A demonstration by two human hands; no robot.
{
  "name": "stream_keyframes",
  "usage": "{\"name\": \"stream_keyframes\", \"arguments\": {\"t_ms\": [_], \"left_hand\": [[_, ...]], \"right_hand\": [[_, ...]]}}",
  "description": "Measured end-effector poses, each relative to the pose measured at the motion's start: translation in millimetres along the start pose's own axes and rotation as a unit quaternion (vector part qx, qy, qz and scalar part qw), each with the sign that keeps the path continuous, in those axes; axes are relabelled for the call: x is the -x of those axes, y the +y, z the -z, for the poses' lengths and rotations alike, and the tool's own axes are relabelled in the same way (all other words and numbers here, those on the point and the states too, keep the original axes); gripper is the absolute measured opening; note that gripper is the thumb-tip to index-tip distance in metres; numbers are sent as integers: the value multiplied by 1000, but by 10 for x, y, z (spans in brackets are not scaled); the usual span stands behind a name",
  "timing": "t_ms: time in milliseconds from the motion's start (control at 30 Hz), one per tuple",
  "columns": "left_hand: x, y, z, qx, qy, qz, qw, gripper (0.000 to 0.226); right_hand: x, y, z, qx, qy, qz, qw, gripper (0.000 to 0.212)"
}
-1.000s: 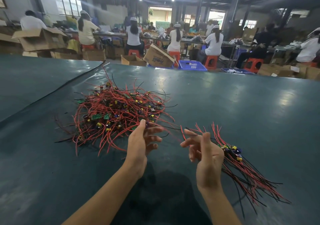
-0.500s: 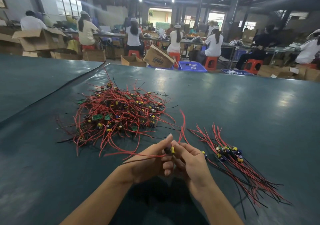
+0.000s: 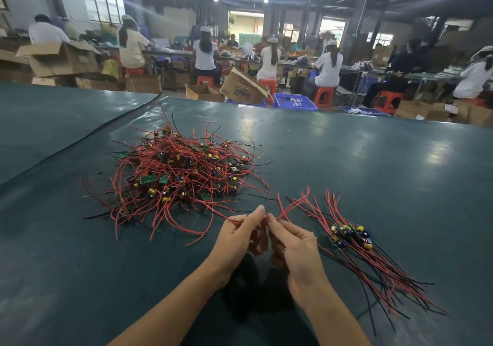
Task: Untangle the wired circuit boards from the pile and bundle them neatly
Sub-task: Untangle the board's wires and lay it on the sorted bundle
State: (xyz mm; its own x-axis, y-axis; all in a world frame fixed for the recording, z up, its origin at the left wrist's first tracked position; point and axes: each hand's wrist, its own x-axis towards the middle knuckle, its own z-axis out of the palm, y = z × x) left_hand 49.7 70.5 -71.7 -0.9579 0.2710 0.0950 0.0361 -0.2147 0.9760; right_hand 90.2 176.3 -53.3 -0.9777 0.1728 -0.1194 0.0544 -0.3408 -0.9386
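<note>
A tangled pile (image 3: 176,175) of small green circuit boards with red and black wires lies on the dark green table (image 3: 373,175), left of centre. To the right lies a straightened bundle (image 3: 352,241) of boards with their wires trailing toward me. Between them my left hand (image 3: 237,239) and my right hand (image 3: 296,241) meet fingertip to fingertip and together pinch one wired board (image 3: 260,221). Its red wires (image 3: 292,205) stick out to both sides; the board itself is mostly hidden by my fingers.
The table's far edge runs across the view, with a seam (image 3: 80,142) at the left. Beyond it stand cardboard boxes (image 3: 242,88), blue crates (image 3: 294,101) and red stools, and several people sit working at benches.
My hands came together from apart, with one wired board drawn out of the pile between them. They now hold it slightly higher, and its red wires point up to the right.
</note>
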Motion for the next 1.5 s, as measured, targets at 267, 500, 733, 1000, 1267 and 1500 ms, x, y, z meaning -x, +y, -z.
{"name": "stream_keyframes", "arguments": {"t_ms": [267,500,733,1000,1267,1500], "left_hand": [[-28,28,-17,-40,7,-75,996,47],[-23,90,0,-18,25,-90,995,44],[-49,39,34,-16,12,-85,996,42],[-25,10,16,-92,-50,-68,992,40],[-19,47,8,-106,-82,-64,989,48],[-2,85,5,-63,-67,-59,994,55]], "right_hand": [[-182,-143,234,-88,167,4,982,15],[-229,-155,331,-140,187,85,969,18],[-114,126,21,12,37,55,998,44],[-116,89,-32,-20,108,43,993,20],[-263,-209,309,-125,227,48,965,7],[-251,-204,350,-141,205,81,965,15]]}}
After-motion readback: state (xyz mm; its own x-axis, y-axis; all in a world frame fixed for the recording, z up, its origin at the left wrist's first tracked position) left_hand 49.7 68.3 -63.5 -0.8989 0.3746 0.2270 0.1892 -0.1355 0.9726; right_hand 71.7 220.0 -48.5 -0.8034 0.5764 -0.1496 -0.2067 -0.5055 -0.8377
